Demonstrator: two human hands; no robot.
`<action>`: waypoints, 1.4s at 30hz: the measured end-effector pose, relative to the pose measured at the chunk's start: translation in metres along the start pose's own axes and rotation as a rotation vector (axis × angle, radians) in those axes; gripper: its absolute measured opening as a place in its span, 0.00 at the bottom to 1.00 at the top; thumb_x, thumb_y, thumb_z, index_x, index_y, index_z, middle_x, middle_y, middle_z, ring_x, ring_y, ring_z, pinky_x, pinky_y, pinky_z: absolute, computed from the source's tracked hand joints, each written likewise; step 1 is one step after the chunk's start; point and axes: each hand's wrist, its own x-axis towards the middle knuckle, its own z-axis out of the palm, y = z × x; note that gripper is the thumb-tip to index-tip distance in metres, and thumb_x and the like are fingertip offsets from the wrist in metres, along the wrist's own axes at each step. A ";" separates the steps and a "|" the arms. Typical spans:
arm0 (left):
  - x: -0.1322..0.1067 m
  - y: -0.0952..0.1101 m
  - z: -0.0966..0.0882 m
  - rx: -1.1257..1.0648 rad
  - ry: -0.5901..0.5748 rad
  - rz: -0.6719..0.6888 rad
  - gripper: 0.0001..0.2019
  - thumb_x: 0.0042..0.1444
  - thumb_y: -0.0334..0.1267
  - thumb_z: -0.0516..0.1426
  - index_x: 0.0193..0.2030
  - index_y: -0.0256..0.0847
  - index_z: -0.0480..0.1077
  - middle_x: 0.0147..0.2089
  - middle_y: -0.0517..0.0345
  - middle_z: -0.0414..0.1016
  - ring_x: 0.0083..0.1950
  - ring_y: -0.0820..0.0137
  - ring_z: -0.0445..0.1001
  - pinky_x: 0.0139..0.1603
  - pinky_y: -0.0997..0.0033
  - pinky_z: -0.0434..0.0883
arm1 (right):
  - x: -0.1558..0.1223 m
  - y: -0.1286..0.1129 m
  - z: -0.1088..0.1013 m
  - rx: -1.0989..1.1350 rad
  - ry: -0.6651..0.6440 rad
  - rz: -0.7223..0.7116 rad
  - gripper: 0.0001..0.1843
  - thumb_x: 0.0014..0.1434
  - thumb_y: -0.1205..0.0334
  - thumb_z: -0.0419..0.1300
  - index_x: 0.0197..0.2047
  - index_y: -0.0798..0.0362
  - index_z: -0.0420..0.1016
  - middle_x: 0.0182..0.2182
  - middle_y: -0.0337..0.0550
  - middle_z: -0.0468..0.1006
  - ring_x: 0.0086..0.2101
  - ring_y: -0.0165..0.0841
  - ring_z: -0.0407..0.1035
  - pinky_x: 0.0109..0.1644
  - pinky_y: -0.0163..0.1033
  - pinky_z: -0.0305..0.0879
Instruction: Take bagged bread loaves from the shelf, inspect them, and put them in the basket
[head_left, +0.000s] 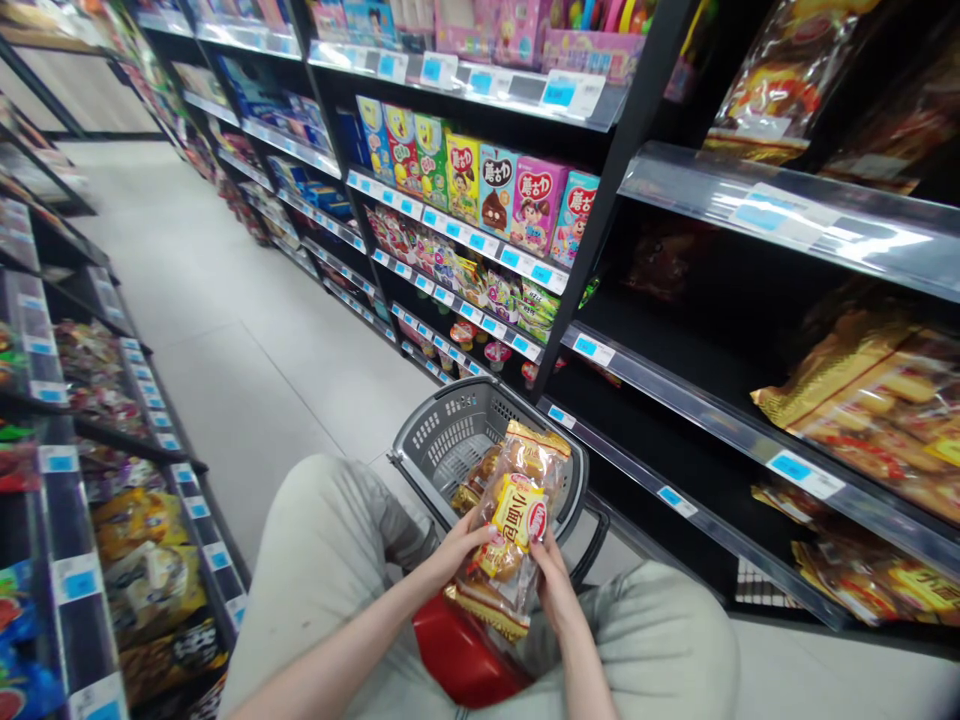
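Knees flank a red stool (457, 655); left hand (457, 548) and right hand (553, 582) clasp a bread bag (517, 500) by its sides, basket (420, 432) just beyond.

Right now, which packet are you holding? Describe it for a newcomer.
Find the grey shopping basket on the floor. Over its near rim, left hand and right hand hold a clear bag of bread rolls. Unlike the bags inside, it is lifted, yellow-labelled.

Grey basket (439, 425), yellow-labelled clear bread bag (517, 510), red stool (461, 650)
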 end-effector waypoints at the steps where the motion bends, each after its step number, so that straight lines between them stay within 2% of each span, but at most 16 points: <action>1: 0.000 0.000 0.000 0.003 0.000 0.000 0.31 0.41 0.41 0.65 0.54 0.36 0.65 0.51 0.46 0.73 0.53 0.56 0.70 0.56 0.59 0.63 | 0.000 0.001 0.000 0.001 0.000 -0.002 0.37 0.45 0.50 0.64 0.58 0.45 0.62 0.54 0.41 0.70 0.58 0.39 0.58 0.63 0.48 0.50; 5: 0.001 0.002 0.004 0.024 -0.007 -0.001 0.28 0.42 0.40 0.65 0.51 0.35 0.66 0.50 0.45 0.74 0.50 0.56 0.72 0.54 0.58 0.65 | 0.001 0.000 -0.002 -0.038 -0.004 -0.030 0.37 0.46 0.50 0.63 0.59 0.46 0.60 0.57 0.42 0.66 0.58 0.40 0.58 0.62 0.49 0.51; 8: 0.001 0.003 0.007 0.046 -0.018 0.016 0.30 0.44 0.42 0.64 0.54 0.36 0.63 0.53 0.44 0.71 0.52 0.55 0.71 0.56 0.56 0.63 | 0.002 -0.003 -0.001 -0.126 0.000 -0.083 0.38 0.48 0.49 0.62 0.61 0.48 0.57 0.58 0.45 0.65 0.58 0.40 0.58 0.61 0.49 0.53; 10: 0.000 0.004 0.008 0.122 0.012 0.077 0.32 0.45 0.44 0.62 0.56 0.37 0.61 0.57 0.44 0.67 0.57 0.54 0.66 0.60 0.55 0.60 | 0.002 -0.004 0.001 -0.204 0.059 -0.133 0.41 0.47 0.49 0.62 0.62 0.50 0.54 0.59 0.49 0.63 0.58 0.41 0.58 0.62 0.48 0.52; 13: -0.004 0.008 0.009 0.370 0.093 0.214 0.34 0.46 0.46 0.62 0.59 0.37 0.58 0.63 0.43 0.59 0.63 0.54 0.57 0.64 0.54 0.53 | -0.001 -0.005 0.003 -0.367 0.170 -0.223 0.46 0.46 0.48 0.62 0.62 0.56 0.49 0.60 0.55 0.58 0.58 0.42 0.56 0.62 0.48 0.51; 15: -0.007 0.012 0.010 0.450 0.052 0.274 0.38 0.45 0.47 0.63 0.61 0.38 0.55 0.64 0.44 0.56 0.65 0.54 0.53 0.66 0.55 0.49 | -0.005 -0.007 0.005 -0.487 0.178 -0.304 0.47 0.47 0.49 0.62 0.63 0.57 0.46 0.62 0.57 0.55 0.60 0.42 0.53 0.63 0.49 0.49; 18: -0.010 0.013 0.011 0.297 -0.072 0.255 0.47 0.37 0.49 0.66 0.63 0.39 0.51 0.63 0.44 0.59 0.65 0.52 0.54 0.65 0.54 0.50 | -0.014 -0.013 0.007 -0.597 0.080 -0.434 0.38 0.54 0.50 0.56 0.63 0.55 0.49 0.63 0.53 0.53 0.61 0.41 0.49 0.63 0.50 0.46; 20: -0.010 0.011 0.010 0.112 -0.074 0.199 0.49 0.32 0.50 0.68 0.62 0.39 0.53 0.61 0.45 0.62 0.62 0.51 0.58 0.63 0.54 0.54 | -0.019 -0.019 0.009 -0.624 0.009 -0.482 0.31 0.57 0.52 0.53 0.61 0.53 0.54 0.61 0.52 0.58 0.59 0.41 0.53 0.62 0.50 0.49; 24: -0.011 0.011 0.005 -0.185 -0.031 0.014 0.36 0.33 0.45 0.67 0.53 0.37 0.64 0.52 0.45 0.72 0.55 0.51 0.68 0.59 0.53 0.61 | -0.022 -0.026 0.014 -0.540 0.021 -0.411 0.26 0.56 0.51 0.53 0.56 0.55 0.62 0.51 0.54 0.71 0.47 0.40 0.68 0.52 0.48 0.62; 26: -0.014 0.012 0.005 -0.247 -0.042 -0.049 0.30 0.35 0.42 0.65 0.49 0.35 0.67 0.48 0.45 0.76 0.51 0.53 0.72 0.57 0.53 0.63 | -0.020 -0.026 0.016 -0.471 0.095 -0.374 0.27 0.55 0.49 0.55 0.54 0.55 0.63 0.51 0.54 0.71 0.48 0.41 0.67 0.53 0.48 0.61; 28: -0.016 0.013 0.005 -0.268 -0.058 -0.070 0.27 0.37 0.41 0.65 0.47 0.35 0.68 0.45 0.46 0.77 0.50 0.54 0.73 0.57 0.54 0.63 | -0.017 -0.022 0.016 -0.394 0.135 -0.318 0.31 0.52 0.47 0.57 0.55 0.54 0.62 0.56 0.52 0.65 0.56 0.41 0.60 0.59 0.48 0.55; 30: -0.017 0.012 0.007 -0.267 -0.065 -0.087 0.27 0.36 0.41 0.65 0.47 0.35 0.68 0.43 0.46 0.78 0.50 0.53 0.73 0.56 0.54 0.64 | -0.014 -0.017 0.015 -0.287 0.108 -0.190 0.35 0.49 0.45 0.59 0.58 0.52 0.60 0.61 0.48 0.59 0.60 0.41 0.52 0.63 0.48 0.49; 33: -0.016 0.009 0.010 -0.231 -0.053 -0.133 0.31 0.35 0.43 0.66 0.49 0.35 0.67 0.45 0.45 0.77 0.51 0.52 0.72 0.56 0.54 0.64 | -0.012 -0.010 0.013 -0.163 0.089 -0.028 0.40 0.45 0.41 0.59 0.58 0.52 0.61 0.62 0.47 0.58 0.62 0.40 0.48 0.65 0.46 0.44; 38: -0.019 0.020 0.014 -0.128 0.003 -0.030 0.42 0.36 0.38 0.66 0.61 0.42 0.56 0.52 0.48 0.73 0.51 0.56 0.72 0.53 0.60 0.67 | -0.017 -0.006 0.021 -0.180 0.184 -0.010 0.50 0.40 0.39 0.62 0.62 0.57 0.55 0.62 0.51 0.57 0.62 0.41 0.50 0.64 0.44 0.46; 40: -0.021 0.033 0.013 -0.073 0.013 -0.094 0.43 0.37 0.35 0.65 0.62 0.41 0.54 0.50 0.48 0.74 0.46 0.56 0.75 0.47 0.61 0.70 | -0.018 -0.002 0.025 -0.217 0.153 -0.015 0.47 0.42 0.39 0.61 0.61 0.56 0.57 0.61 0.50 0.59 0.61 0.40 0.50 0.64 0.44 0.46; 42: -0.019 0.050 0.006 -0.014 0.037 -0.160 0.39 0.37 0.34 0.64 0.60 0.38 0.57 0.45 0.47 0.77 0.41 0.56 0.77 0.43 0.61 0.71 | -0.016 0.003 0.025 -0.237 0.101 -0.027 0.41 0.48 0.39 0.57 0.60 0.53 0.59 0.60 0.48 0.61 0.61 0.38 0.52 0.64 0.45 0.48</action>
